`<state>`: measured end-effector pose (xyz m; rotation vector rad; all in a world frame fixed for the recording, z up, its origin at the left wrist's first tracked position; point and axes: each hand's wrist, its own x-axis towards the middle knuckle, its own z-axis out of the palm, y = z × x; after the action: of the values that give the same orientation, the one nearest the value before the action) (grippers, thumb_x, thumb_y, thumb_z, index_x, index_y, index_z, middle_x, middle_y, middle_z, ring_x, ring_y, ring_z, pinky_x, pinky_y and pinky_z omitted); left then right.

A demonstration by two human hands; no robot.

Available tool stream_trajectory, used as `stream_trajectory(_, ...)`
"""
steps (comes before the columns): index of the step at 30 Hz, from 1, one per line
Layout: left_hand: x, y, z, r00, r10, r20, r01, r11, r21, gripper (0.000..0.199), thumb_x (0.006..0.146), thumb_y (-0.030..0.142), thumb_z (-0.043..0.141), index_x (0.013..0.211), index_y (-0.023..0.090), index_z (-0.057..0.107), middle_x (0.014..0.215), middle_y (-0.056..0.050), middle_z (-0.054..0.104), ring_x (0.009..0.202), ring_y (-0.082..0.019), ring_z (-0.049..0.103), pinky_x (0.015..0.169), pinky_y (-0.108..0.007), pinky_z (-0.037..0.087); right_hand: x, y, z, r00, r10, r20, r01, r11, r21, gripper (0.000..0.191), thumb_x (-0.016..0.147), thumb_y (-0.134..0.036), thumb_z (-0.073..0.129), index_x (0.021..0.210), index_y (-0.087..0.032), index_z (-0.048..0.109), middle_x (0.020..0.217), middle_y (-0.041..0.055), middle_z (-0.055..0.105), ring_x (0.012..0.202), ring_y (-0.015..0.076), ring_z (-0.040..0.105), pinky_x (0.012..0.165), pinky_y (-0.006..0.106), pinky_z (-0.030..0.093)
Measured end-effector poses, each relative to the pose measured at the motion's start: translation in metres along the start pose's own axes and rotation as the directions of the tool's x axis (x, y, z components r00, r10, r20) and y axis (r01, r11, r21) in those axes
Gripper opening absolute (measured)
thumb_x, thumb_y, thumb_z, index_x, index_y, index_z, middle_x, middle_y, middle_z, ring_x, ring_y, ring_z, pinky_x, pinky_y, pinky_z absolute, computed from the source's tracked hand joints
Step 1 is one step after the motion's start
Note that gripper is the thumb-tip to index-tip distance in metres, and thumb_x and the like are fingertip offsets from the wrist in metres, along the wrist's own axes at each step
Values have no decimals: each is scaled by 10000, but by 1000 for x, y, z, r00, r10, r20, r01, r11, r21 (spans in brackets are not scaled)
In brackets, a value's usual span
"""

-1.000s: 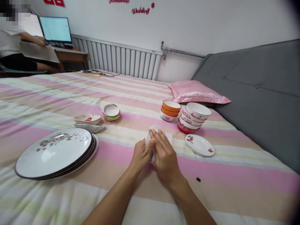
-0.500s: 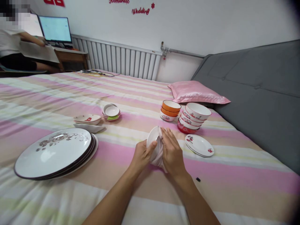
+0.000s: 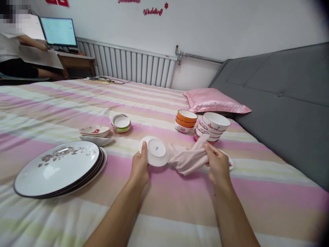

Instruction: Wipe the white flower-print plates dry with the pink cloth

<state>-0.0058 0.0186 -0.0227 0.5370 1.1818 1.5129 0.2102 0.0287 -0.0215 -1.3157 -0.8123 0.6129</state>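
Observation:
My left hand (image 3: 140,164) grips the left edge of a small white plate (image 3: 157,158), whose underside with a blue mark faces me. A pale pink cloth (image 3: 187,158) hangs bunched from my right hand (image 3: 217,163), its left end beside the plate's right edge. Behind my right hand lies a flat white plate with red flowers (image 3: 231,164), mostly hidden. Further back stand a stack of orange and white bowls (image 3: 186,120) and a stack of white and red bowls (image 3: 214,125).
On the striped bed (image 3: 144,103), large plates (image 3: 59,168) are stacked at left, with oblong dishes (image 3: 95,131) and small dishes (image 3: 122,122) behind. A pink pillow (image 3: 216,99) lies near the grey headboard (image 3: 277,82). A person (image 3: 12,51) sits at a desk.
My hands have moved apart. The small plate has gone left and turned its underside to me, while the cloth has come away from it, drawn right and spread out by my right hand.

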Motion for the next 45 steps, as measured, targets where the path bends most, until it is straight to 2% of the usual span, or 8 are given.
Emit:
stream_trajectory(8, 0, -2, 2, 1000, 5, 20, -4, 1000, -31, 463, 721, 508, 624, 925, 94, 655, 833, -118, 692, 764, -192, 644, 622, -236, 490, 9, -25, -16, 924, 170, -344, -3, 899, 438, 327, 650, -316, 653, 946, -177, 656, 805, -5, 651, 702, 90, 634, 535, 146, 457)
stream_trajectory(12, -4, 0, 4, 998, -25, 49, 26, 999, -28, 497, 723, 515, 619, 972, 87, 651, 867, -128, 696, 782, -204, 647, 668, -264, 497, 1, -15, -3, 968, 251, -2, -233, 903, 362, 273, 594, -280, 714, 836, -160, 674, 762, -3, 668, 633, 99, 627, 520, 167, 491)
stream_trajectory(17, -9, 1, 6, 986, -89, 139, 86, 996, 22, 527, 725, 531, 607, 992, 78, 650, 862, -137, 695, 781, -217, 645, 662, -280, 492, -16, -5, 13, 825, 343, 448, -450, 879, 156, 264, 632, -253, 715, 876, -157, 688, 840, 33, 700, 658, 108, 644, 558, 177, 532)
stream_trajectory(21, -10, -3, 6, 970, -125, 207, 108, 990, 92, 556, 718, 554, 599, 951, 52, 661, 801, -148, 693, 766, -229, 643, 620, -272, 478, -25, -4, 19, 765, 364, 531, -478, 874, 89, 336, 660, -239, 683, 989, -173, 670, 912, 34, 697, 682, 101, 647, 604, 179, 541)
stream_trajectory(27, -8, -9, 5, 956, -166, 241, 146, 984, 101, 577, 724, 585, 569, 938, 59, 668, 780, -151, 693, 710, -222, 640, 589, -273, 464, -35, -7, 25, 815, 85, 573, -45, 995, -83, 321, 746, -283, 603, 1044, -179, 660, 979, 53, 694, 745, 139, 646, 645, 239, 522)
stream_trajectory(34, -9, -5, 7, 959, -127, 252, 130, 992, 7, 536, 749, 575, 544, 930, 86, 672, 825, -137, 691, 685, -195, 625, 616, -269, 463, -49, -19, 29, 603, -239, 761, 548, 817, -177, 247, 755, -216, 614, 989, -258, 680, 968, 18, 688, 894, 179, 599, 829, 330, 452)
stream_trajectory(40, -12, -6, 8, 948, -74, 309, 53, 996, 75, 585, 739, 630, 505, 881, 90, 678, 702, -89, 663, 586, -147, 570, 553, -230, 418, -56, -21, 32, 571, -273, 774, 609, 774, -176, 133, 808, -325, 583, 870, -237, 660, 739, 4, 636, 742, 156, 535, 664, 274, 413)
stream_trajectory(45, -17, -11, 9, 937, -57, 345, 28, 996, 87, 583, 733, 643, 497, 819, 93, 669, 621, -54, 621, 523, -118, 516, 478, -203, 355, -60, -17, 34, 648, -285, 706, 629, 723, -286, 188, 792, -357, 601, 692, -203, 554, 570, -33, 511, 615, 135, 472, 586, 260, 348)
